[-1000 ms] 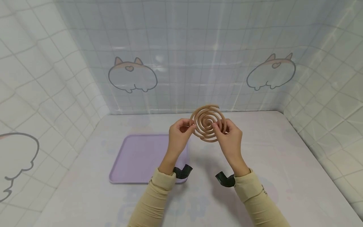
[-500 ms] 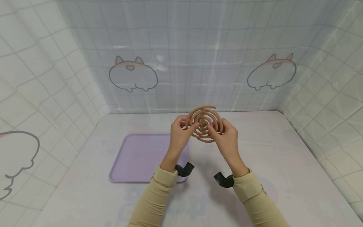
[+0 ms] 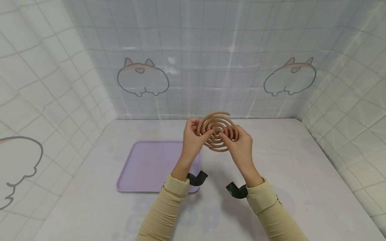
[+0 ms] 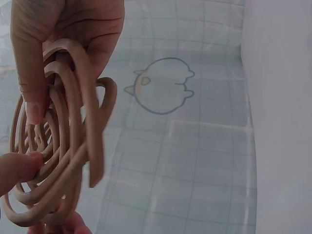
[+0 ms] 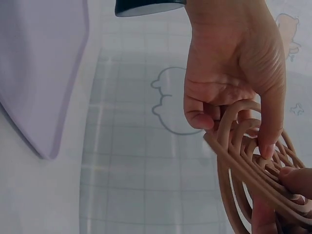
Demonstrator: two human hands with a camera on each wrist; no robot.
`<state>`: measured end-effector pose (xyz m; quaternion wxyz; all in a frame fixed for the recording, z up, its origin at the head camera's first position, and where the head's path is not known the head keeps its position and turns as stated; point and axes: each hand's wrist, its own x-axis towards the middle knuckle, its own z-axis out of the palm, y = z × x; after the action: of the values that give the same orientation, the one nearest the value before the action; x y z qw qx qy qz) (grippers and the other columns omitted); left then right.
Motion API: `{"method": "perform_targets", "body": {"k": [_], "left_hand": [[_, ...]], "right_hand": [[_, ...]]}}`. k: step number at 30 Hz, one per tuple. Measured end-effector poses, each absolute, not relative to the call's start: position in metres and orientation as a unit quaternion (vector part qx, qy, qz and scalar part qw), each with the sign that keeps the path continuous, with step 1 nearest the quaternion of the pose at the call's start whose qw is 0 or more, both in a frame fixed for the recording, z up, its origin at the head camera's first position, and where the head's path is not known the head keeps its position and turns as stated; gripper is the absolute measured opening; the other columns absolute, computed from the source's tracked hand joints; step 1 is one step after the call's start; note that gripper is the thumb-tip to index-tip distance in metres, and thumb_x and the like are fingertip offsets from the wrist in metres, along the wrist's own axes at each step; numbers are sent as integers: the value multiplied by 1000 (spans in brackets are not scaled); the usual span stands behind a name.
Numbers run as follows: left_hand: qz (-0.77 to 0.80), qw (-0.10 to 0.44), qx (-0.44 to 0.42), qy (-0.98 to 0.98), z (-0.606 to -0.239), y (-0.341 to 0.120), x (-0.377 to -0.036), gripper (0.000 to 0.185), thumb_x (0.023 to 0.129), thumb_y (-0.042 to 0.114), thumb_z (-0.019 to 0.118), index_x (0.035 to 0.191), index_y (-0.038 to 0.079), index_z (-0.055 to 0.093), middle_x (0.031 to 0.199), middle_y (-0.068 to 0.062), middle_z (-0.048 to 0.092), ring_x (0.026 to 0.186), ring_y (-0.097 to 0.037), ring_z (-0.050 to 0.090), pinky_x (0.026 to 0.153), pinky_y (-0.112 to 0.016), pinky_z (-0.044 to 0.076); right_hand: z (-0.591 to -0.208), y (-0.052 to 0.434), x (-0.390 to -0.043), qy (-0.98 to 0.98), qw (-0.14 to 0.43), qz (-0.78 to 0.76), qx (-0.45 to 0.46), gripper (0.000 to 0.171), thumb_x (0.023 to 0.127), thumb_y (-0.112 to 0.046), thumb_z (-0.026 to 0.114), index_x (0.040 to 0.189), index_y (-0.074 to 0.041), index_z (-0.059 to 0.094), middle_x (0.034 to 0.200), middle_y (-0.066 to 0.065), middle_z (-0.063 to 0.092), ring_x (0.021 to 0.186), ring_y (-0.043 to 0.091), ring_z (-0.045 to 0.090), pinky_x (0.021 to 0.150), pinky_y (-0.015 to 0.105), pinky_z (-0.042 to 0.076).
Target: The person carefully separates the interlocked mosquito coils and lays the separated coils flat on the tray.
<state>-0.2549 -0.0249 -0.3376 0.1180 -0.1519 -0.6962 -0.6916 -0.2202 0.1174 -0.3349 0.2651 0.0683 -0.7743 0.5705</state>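
Note:
A brown mosquito coil [image 3: 217,130], made of nested spiral strands, is held up between both hands over the table. My left hand [image 3: 192,142] grips its left side, thumb in front near the centre and fingers behind. On the opposite side my right hand [image 3: 243,146] pinches it the same way, its thumb tip close to the left one. In the left wrist view, strands of the coil [image 4: 78,117] stand apart in depth, with a blunt end hanging free. The right wrist view shows the coil [image 5: 253,180] edge-on, fingers partly hidden behind it.
A lilac tray [image 3: 156,164] lies flat on the pale tabletop [image 3: 286,160], left of the hands. White tiled-pattern sheeting [image 3: 205,60] stands behind and at both sides. Dark curved pieces [image 3: 197,178] are worn at both wrists.
The coil has shifted slightly left. Both thumbs have slid inward toward its centre, and the hands are closer together. The tray has stayed in place.

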Motion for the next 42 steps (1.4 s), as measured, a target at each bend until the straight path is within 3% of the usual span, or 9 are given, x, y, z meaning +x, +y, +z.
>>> {"method": "perform_targets", "body": {"k": [6, 12, 18, 23, 31, 37, 42], "left_hand": [[-689, 94, -171, -698, -336, -27, -254, 33, 80, -2, 68, 108, -11, 52, 92, -24, 58, 72, -9, 54, 61, -18, 46], [-705, 62, -174, -685, -342, -29, -259, 28, 81, -1, 67, 106, -9, 55, 91, -15, 59, 71, -8, 56, 63, -20, 47], [-725, 39, -195, -659, -360, -31, -275, 27, 81, -1, 68, 105, -7, 56, 85, -6, 60, 73, -11, 57, 64, -21, 49], [-722, 20, -201, -662, -361, -33, -277, 27, 82, -2, 65, 108, -7, 58, 91, -12, 62, 77, -13, 60, 68, -25, 51], [-720, 42, -175, -670, -361, -32, -275, 22, 82, 1, 67, 102, -7, 60, 87, -10, 63, 75, -12, 61, 67, -25, 51], [-734, 26, -199, -649, -359, -38, -271, 25, 85, -1, 63, 108, -9, 58, 91, -15, 62, 79, -15, 62, 72, -25, 51], [-715, 62, -192, -670, -360, -37, -272, 22, 83, -5, 62, 104, -11, 59, 89, -20, 63, 75, -13, 62, 68, -23, 51]], "right_hand": [[-344, 120, -225, -769, 262, 579, 72, 21, 80, -6, 71, 79, 3, 53, 63, 5, 38, 58, 10, 37, 50, 16, 33], [-359, 125, -235, -764, 269, 581, 77, 23, 79, -14, 73, 80, -1, 55, 64, 5, 40, 59, 12, 40, 50, 18, 35], [-348, 124, -230, -770, 259, 579, 67, 22, 79, -10, 73, 77, 1, 54, 61, 5, 38, 58, 12, 36, 49, 18, 31], [-339, 122, -225, -777, 237, 579, 61, 23, 79, -7, 73, 74, 2, 51, 61, 6, 36, 57, 12, 34, 49, 18, 29], [-353, 126, -236, -774, 242, 581, 72, 21, 79, -14, 73, 79, -1, 57, 63, 5, 43, 59, 12, 42, 51, 19, 38], [-352, 130, -237, -773, 245, 584, 51, 18, 78, -12, 74, 80, -2, 60, 61, 5, 44, 55, 10, 41, 48, 18, 37], [-350, 127, -234, -766, 231, 597, 56, 22, 78, -10, 74, 76, -2, 54, 60, 4, 39, 57, 9, 38, 49, 17, 34]]}}
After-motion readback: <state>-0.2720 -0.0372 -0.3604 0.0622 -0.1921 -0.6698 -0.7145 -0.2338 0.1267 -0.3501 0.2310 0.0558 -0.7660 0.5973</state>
